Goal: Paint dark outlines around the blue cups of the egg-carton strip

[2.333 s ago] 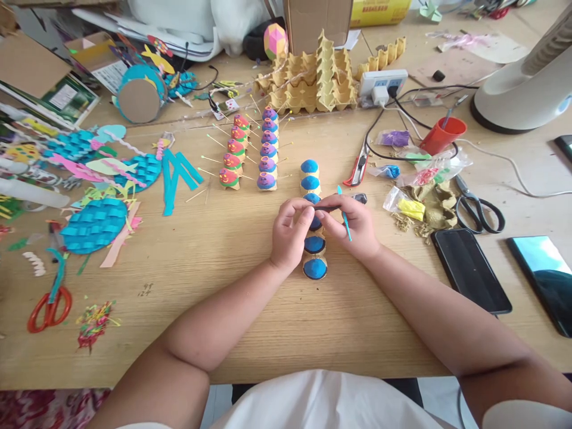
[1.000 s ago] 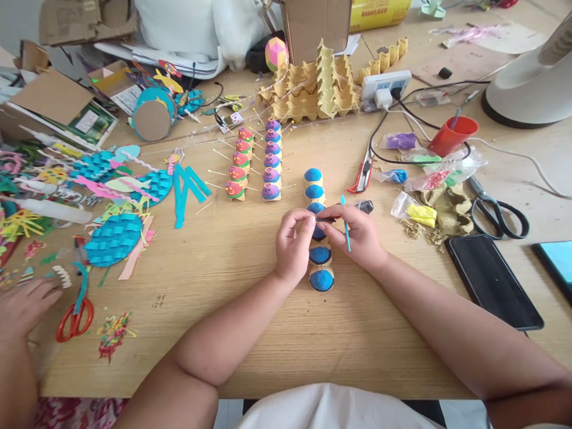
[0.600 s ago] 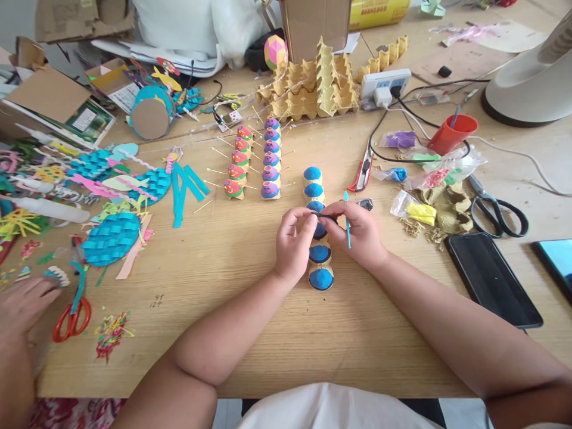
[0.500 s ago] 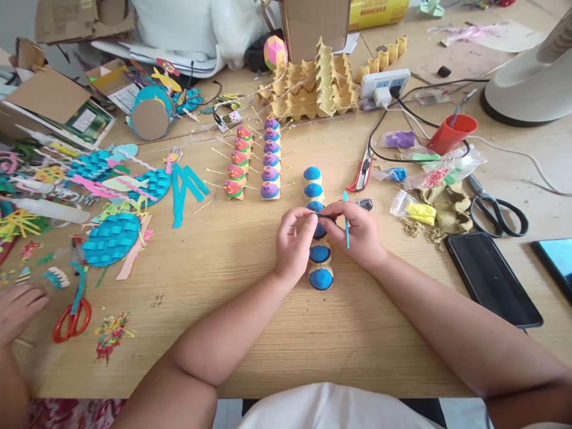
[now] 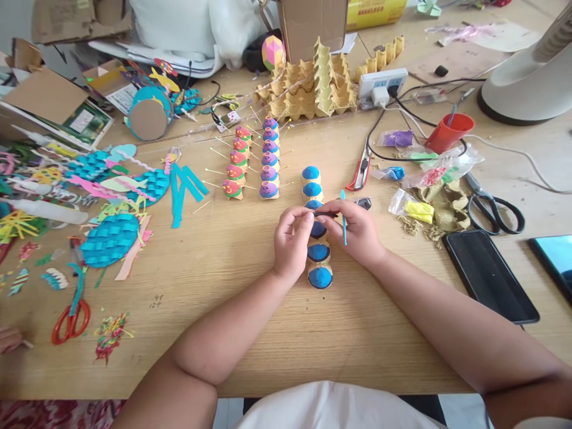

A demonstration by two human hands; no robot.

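A row of egg-carton cups [image 5: 320, 277] topped with blue clay runs up the middle of the table; the nearer cups have a dark band round the base. Over its middle cups, my left hand [image 5: 289, 244] and my right hand [image 5: 360, 232] meet, thumbs and fingertips pinched on a thin black clay strip [image 5: 328, 214]. A slim light-blue modelling tool [image 5: 344, 225] is also tucked in my right hand's fingers, pointing toward me. My fingers partly cover the cups beneath.
Two finished-looking caterpillar rows [image 5: 269, 158] stand beyond, with pins sticking out sideways. To the right lie a red utility knife [image 5: 361, 170], clay packets [image 5: 419, 211], black scissors [image 5: 496, 208] and a phone [image 5: 491, 277]. Red-handled scissors [image 5: 71, 322] and another person's hand [image 5: 9, 339] are at left.
The other person's hand at the left has drawn back toward the table's edge. More of the black strip shows between my fingers; both my hands stay nearly in place.
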